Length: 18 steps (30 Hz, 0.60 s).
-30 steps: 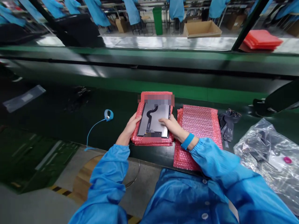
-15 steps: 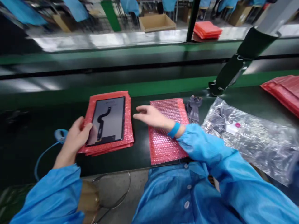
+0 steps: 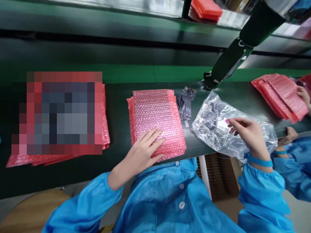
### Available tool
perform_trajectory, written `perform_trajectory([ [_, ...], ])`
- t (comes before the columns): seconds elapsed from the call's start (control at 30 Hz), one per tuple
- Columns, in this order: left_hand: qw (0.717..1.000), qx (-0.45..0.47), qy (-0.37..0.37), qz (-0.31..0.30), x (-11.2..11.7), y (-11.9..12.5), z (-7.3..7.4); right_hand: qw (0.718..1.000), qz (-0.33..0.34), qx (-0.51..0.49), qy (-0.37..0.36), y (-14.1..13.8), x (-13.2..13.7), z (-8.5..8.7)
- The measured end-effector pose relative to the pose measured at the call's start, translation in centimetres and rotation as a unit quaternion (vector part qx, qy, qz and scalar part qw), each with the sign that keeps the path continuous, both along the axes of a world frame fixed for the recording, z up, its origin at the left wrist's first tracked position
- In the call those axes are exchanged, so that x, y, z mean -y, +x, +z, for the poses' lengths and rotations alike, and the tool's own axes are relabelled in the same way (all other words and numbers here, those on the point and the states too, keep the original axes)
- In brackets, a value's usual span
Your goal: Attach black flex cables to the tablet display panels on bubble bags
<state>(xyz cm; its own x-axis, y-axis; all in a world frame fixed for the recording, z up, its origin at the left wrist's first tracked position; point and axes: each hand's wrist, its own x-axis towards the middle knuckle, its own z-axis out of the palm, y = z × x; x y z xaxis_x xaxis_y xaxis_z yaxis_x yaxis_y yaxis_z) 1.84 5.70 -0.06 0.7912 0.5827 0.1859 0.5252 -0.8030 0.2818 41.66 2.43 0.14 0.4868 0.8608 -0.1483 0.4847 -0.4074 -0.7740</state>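
- Left hand (image 3: 138,157): fingers spread flat, resting on the lower half of the pink bubble-wrap pouches (image 3: 154,111), stacked beneath them on the counter (image 3: 118,129).
- Right hand (image 3: 251,136): fingertips at the pink spot (image 3: 227,121) over the clear plastic bag (image 3: 206,127); cannot tell whether they grip.
- Dark grey strips (image 3: 186,103) lie between pouches and bag, apart from both hands' fingers.

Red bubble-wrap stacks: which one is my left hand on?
The stack beside the dark cables: your left hand rests on it, not on the others.
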Motion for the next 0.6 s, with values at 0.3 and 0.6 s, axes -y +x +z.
perform_trajectory([
  [0.3,0.987,0.092,-0.127,0.024,-3.5,1.5,1.0,0.897,0.157,-0.404,-0.087,-11.1,7.1,-5.0],
  [0.6,0.985,0.143,-0.096,0.017,-3.9,3.1,2.2,0.745,0.079,-0.655,-0.102,-21.6,2.9,-2.5],
])
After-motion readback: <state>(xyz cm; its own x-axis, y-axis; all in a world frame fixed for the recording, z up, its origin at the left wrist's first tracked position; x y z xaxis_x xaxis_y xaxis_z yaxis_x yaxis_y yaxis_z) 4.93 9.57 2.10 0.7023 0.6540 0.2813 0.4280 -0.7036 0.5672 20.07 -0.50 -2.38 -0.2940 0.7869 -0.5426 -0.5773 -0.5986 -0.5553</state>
